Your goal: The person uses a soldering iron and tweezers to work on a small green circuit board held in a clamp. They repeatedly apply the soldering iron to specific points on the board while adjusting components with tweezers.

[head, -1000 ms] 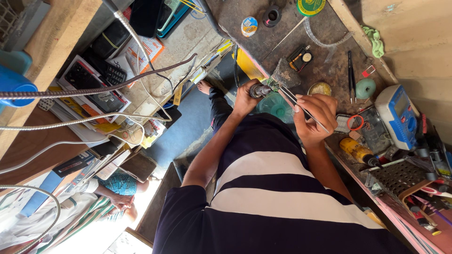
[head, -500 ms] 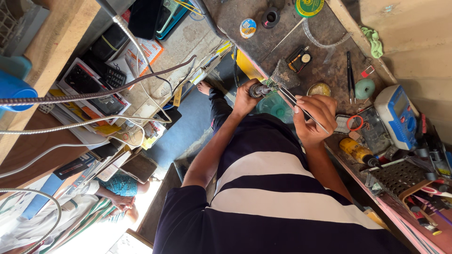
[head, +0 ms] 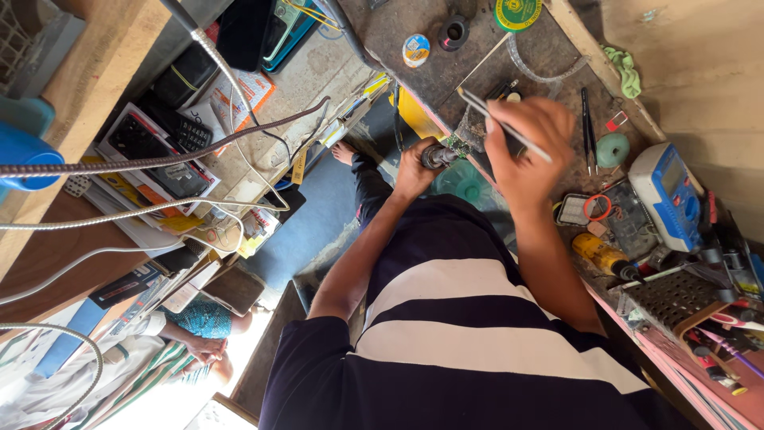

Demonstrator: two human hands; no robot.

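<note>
- Two hands at work, apart: my left hand (head: 415, 166) is clamped on a dark tool handle (head: 437, 155), its tip at a small green circuit board (head: 459, 146).
- My right hand (head: 527, 137) pinches thin tweezers (head: 500, 127) just above that board.
- The board sits at the tabletop (head: 414, 20) edge; a blue multimeter (head: 667, 196) lies well apart.

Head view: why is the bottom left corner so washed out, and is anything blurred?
Head view: daylight blows out the corner white; the bench is evenly lit. The right hand and left hand look sharp. The flexible tube near the lens is soft.
</note>
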